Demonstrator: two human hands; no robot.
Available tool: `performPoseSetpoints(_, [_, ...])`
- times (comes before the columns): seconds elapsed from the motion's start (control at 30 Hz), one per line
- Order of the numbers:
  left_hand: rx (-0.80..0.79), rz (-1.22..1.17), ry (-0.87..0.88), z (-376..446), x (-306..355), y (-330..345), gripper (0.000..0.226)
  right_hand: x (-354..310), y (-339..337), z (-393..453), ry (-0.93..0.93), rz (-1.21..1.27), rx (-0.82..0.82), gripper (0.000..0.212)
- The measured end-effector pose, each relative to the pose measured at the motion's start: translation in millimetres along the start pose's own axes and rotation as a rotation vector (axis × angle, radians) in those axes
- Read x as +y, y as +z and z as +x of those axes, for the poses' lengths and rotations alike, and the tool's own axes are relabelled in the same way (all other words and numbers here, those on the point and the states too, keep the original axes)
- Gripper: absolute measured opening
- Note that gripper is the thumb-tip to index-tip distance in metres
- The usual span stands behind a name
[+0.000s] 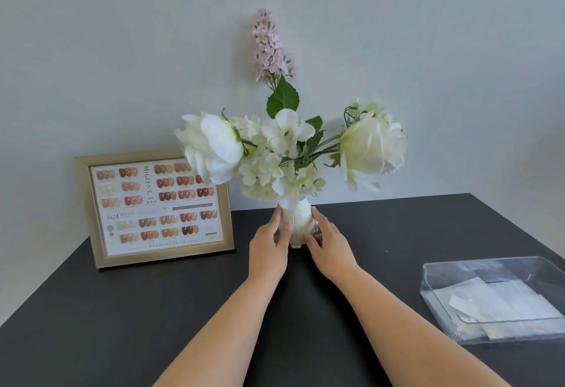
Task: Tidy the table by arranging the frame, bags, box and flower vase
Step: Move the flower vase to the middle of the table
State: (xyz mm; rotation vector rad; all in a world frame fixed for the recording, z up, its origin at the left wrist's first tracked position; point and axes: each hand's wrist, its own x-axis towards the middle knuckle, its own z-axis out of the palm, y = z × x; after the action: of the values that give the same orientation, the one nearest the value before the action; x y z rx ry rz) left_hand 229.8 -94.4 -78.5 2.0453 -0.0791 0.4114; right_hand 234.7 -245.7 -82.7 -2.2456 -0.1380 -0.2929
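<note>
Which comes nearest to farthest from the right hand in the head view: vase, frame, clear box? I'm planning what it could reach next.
1. Vase: the right hand is already on its right side, with the left hand on the other.
2. Clear box: off to the right, at the table's near right edge.
3. Frame: standing far left by the wall, beyond the left hand.

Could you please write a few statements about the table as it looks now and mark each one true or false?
1. Both hands, left hand and right hand, are on the vase. True.
2. The frame lies flat on the table. False: it stands upright by the wall.
3. The clear box is right of the vase. True.
4. The box holds flowers. False: it holds flat bags.
5. The vase is tipped over. False: it is upright.
</note>
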Motion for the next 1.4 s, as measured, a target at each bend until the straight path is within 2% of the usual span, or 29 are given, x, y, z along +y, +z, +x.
performPoseSetpoints(0.5, [0.028,0.053,0.017,28,-6,10,0.052,-5,1,28,0.030,-0.075,-0.022,0.063])
performPoseSetpoints(0.9, [-0.003,0.052,0.026,27,-8,10,0.052,-1,4,24,0.028,-0.092,-0.038,0.075])
performPoseSetpoints(1.03, [0.106,-0.008,0.039,17,0,7,0.044,-3,1,14,0.009,-0.073,0.010,0.074])
performPoseSetpoints(1.13, [0.206,-0.162,0.029,1,6,-2,0.027,-6,-3,1,0.042,0.014,0.076,0.064])
performPoseSetpoints(1.23, [0.158,-0.205,0.036,-9,11,-19,0.019,-15,-13,-14,0.073,0.206,0.151,0.053])
performPoseSetpoints(1.33, [0.142,-0.268,0.052,-3,23,-49,0.024,-33,-32,-24,0.074,0.407,0.282,0.050])
performPoseSetpoints(1.4, [0.154,-0.354,0.090,5,40,-74,0.040,-51,-50,-29,0.001,0.536,0.394,0.054])
